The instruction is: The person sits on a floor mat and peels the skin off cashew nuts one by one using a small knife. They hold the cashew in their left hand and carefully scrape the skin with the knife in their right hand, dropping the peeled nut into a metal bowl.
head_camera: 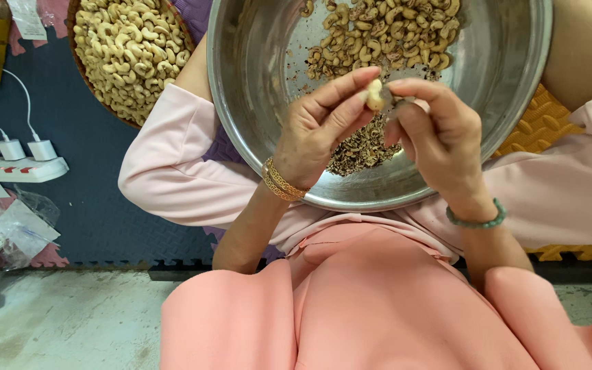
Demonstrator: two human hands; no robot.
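Dark foam mats cover the floor, with bare concrete showing nearer the camera, and the steel bowl resting on the person's lap serves as landmark. Far left of the bowl lies a white power strip with two chargers plugged in, beside some clear plastic bags. Just left of the bowl, touching or nearly touching its rim, sits a round basket heaped with pale peeled cashews. Inside the bowl, a pile of cashews with skin still on lies toward the far side, and a heap of dark skin scraps lies toward the near side. Above the bowl's middle, the left hand pinches one cashew narrowly between thumb and forefinger, a gold bangle on its wrist. The right hand, wearing a green bead bracelet, meets the nut from the other side with fingers curled close; whether it grips a small tool I cannot tell. The cashew looks light, hard and brittle, probably quick to snap along its curve, so a gentle hold at its ends seems safest.
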